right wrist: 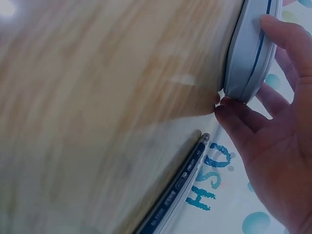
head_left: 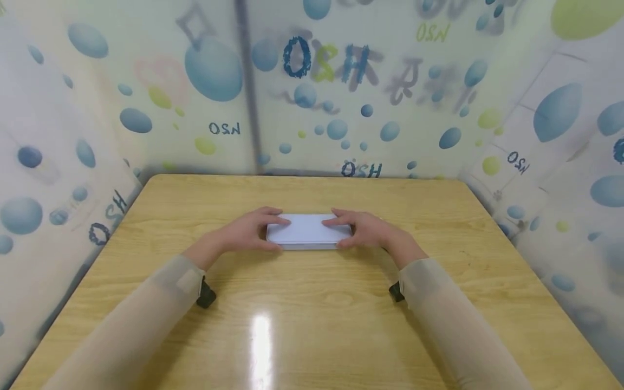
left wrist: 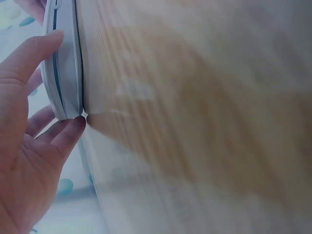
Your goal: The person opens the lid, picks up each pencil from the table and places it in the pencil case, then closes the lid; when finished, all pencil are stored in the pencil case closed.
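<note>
A pale, rectangular case [head_left: 309,232] with rounded corners lies flat on the wooden table. A dark seam runs along its side between lid and base, and the lid is down. My left hand [head_left: 248,231] grips its left end, thumb on the near side at the seam and an index finger over the top. The opposite end is held the same way by my right hand [head_left: 366,230]. In the right wrist view, the right thumb lies on the seam and other fingertips touch the end close to the table. A dark blue pencil [right wrist: 175,190] with printed lettering lies near this hand.
The wooden table [head_left: 312,303] stretches out on all sides of the case, with a bright light reflection near its front. Walls printed with blue and green bubbles [head_left: 213,67] enclose its back and both sides. A small black device [head_left: 206,295] sits at the left wrist.
</note>
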A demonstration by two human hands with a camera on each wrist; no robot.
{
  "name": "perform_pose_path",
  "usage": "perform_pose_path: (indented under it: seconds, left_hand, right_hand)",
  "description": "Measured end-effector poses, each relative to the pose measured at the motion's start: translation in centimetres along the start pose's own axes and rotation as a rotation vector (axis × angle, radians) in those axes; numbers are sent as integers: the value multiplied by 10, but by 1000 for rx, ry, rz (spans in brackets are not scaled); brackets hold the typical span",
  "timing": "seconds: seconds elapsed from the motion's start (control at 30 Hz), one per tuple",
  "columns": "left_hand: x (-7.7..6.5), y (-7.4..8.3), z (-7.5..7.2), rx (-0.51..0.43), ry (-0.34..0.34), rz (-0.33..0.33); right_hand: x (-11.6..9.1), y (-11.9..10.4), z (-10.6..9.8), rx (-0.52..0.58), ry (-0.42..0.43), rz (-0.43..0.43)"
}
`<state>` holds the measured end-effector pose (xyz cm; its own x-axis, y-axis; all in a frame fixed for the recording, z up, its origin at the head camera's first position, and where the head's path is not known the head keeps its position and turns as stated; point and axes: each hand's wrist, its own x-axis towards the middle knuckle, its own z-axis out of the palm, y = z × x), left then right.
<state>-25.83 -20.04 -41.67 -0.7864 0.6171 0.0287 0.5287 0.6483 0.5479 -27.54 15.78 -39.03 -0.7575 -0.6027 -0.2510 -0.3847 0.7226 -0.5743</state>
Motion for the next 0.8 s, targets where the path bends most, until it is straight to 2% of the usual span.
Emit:
perform_pose_path:
  seconds: [0.1, 0.4, 0.6, 0.8]
  left_hand:
    - [-6, 2, -3, -15, 26, 14]
    - [-14, 7, -8, -75, 27, 12]
    - [-15, 4, -10, -89, 60, 35]
    - [-15, 5, -13, -123, 123, 31]
  right_hand:
    - [0, 1, 1, 2, 8, -7]
    - [-4, 8, 2, -1, 42, -35]
    - [-19, 12, -2, 28, 139, -74]
    - [-37, 10, -10, 92, 252, -116]
